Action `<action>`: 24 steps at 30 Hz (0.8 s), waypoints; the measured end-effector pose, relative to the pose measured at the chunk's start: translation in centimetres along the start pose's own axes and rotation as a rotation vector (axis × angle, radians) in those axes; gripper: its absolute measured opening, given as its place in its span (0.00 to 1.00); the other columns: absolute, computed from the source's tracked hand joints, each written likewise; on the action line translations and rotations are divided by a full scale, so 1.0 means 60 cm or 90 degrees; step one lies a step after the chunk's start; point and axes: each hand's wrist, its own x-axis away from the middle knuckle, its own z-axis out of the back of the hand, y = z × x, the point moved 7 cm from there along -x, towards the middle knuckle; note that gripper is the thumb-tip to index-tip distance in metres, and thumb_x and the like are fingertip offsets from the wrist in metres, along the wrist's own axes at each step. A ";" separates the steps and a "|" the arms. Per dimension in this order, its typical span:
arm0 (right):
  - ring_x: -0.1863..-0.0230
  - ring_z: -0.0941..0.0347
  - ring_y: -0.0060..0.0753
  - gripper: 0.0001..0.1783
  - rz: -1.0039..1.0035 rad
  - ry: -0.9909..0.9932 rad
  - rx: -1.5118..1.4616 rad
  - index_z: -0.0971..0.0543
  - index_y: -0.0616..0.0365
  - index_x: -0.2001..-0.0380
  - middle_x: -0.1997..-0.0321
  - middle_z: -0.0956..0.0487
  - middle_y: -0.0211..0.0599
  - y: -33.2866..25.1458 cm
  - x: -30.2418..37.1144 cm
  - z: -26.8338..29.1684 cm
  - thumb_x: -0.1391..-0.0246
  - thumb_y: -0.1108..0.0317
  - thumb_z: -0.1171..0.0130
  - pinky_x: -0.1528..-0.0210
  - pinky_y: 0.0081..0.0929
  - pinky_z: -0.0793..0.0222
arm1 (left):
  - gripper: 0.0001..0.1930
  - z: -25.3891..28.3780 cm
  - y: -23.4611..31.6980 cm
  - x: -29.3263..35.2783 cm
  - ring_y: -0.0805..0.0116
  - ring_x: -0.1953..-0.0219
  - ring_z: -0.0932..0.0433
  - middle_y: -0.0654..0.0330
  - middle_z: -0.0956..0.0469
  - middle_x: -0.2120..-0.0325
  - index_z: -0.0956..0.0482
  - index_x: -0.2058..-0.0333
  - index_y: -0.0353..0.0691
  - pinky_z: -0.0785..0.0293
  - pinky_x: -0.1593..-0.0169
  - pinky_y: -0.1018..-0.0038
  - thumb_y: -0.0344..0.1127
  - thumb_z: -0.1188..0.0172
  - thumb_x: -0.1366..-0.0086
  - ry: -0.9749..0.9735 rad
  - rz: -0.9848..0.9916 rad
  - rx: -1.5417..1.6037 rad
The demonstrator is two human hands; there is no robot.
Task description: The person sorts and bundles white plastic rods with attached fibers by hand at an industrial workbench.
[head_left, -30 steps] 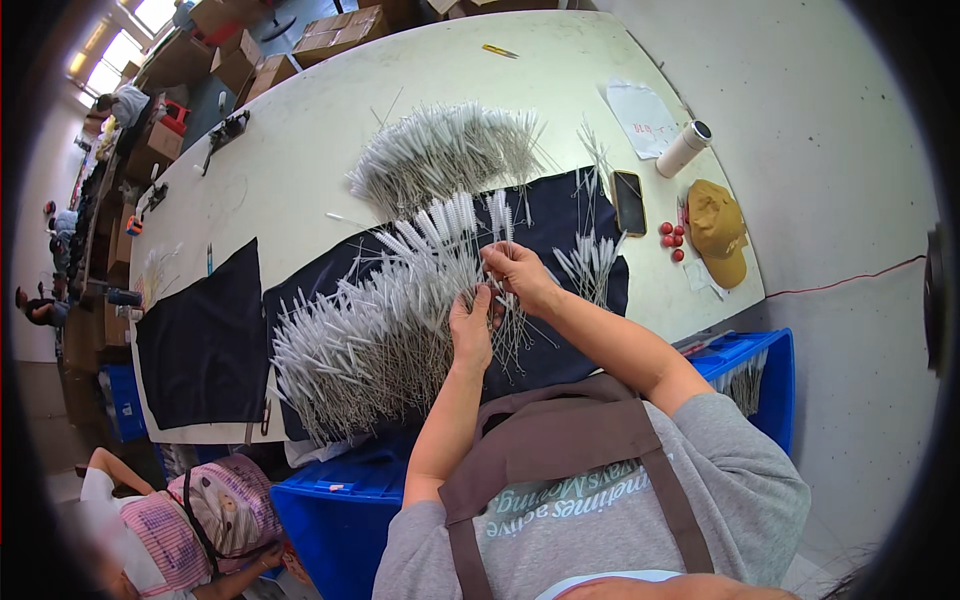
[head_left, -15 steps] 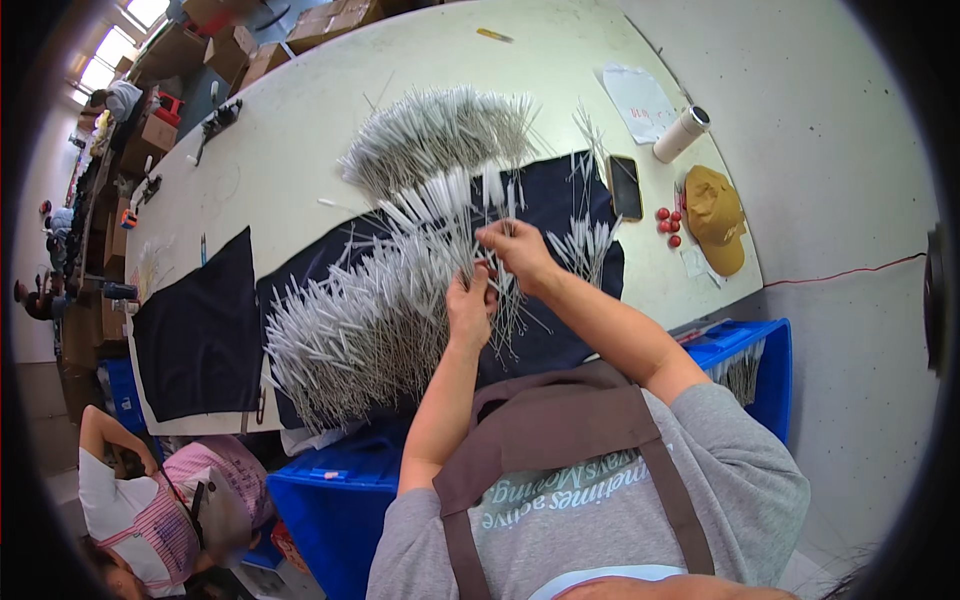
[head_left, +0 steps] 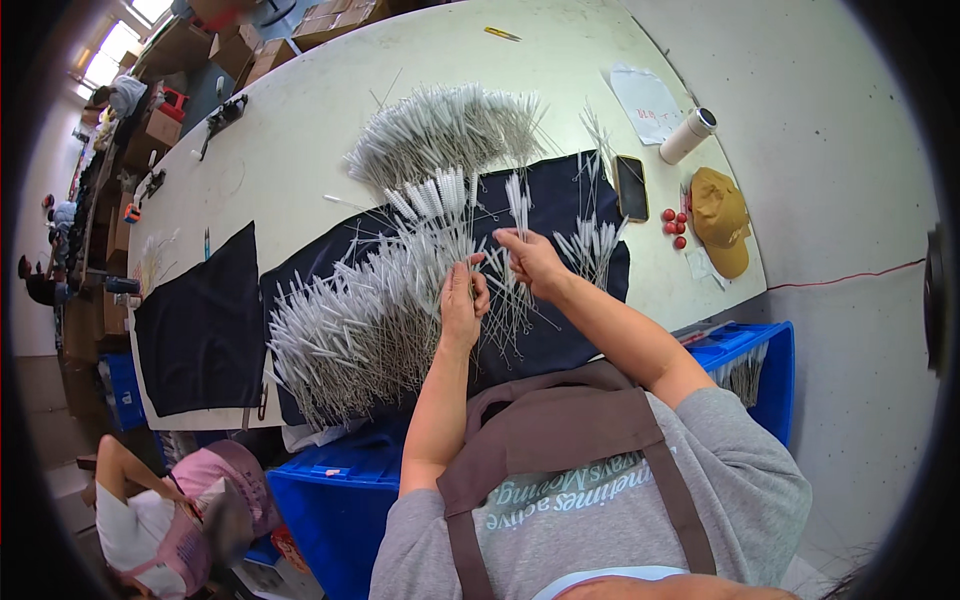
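Note:
Wire-handled brushes with narrow white bristle heads lie in a large heap [head_left: 350,315] on a dark cloth [head_left: 545,185]. Closed round the thin wire stems, my left hand [head_left: 463,305] holds a bunch of these brushes [head_left: 440,195], their heads fanned out away from me. My right hand [head_left: 535,263] is closed just to the right, its thumb and fingers pinched on a few brushes [head_left: 518,202] with heads upward. Its fingertips partly hide the stems. Loose brushes [head_left: 508,300] lie beneath and between both hands.
A second brush pile [head_left: 440,130] lies farther back, a smaller group [head_left: 590,245] at right. A phone [head_left: 630,188], red balls [head_left: 675,228], a cap [head_left: 720,222] and a bottle [head_left: 688,135] stand along the right side. Blue bins [head_left: 335,520] sit below the table; a co-worker [head_left: 170,510] is at left.
My right hand has moved slightly right, away from my left hand, with a few brushes. The left hand keeps its bunch. The co-worker at lower left has shifted posture.

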 end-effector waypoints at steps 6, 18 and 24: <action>0.83 0.38 0.14 0.16 0.067 -0.033 0.025 0.27 0.57 0.65 0.73 0.28 0.26 -0.061 0.013 -0.047 0.55 0.61 0.38 0.86 0.09 0.52 | 0.16 -0.018 -0.016 -0.012 0.81 0.85 0.42 0.68 0.39 0.84 0.33 0.58 0.35 0.45 0.82 0.85 0.43 0.60 0.34 -0.024 0.001 -0.027; 0.74 0.36 0.18 0.14 0.022 -0.052 0.078 0.26 0.56 0.70 0.73 0.28 0.27 -0.052 -0.022 -0.047 0.59 0.64 0.35 0.77 0.18 0.42 | 0.10 -0.008 -0.013 -0.023 0.78 0.78 0.33 0.68 0.31 0.79 0.28 0.61 0.41 0.37 0.76 0.82 0.38 0.48 0.39 0.090 0.000 -0.031; 0.78 0.40 0.15 0.14 0.001 -0.024 0.066 0.26 0.54 0.71 0.77 0.30 0.23 -0.044 -0.049 -0.048 0.61 0.62 0.33 0.80 0.16 0.47 | 0.09 0.017 0.002 -0.041 0.80 0.78 0.33 0.68 0.29 0.76 0.28 0.63 0.40 0.38 0.79 0.84 0.34 0.43 0.42 0.154 -0.069 -0.009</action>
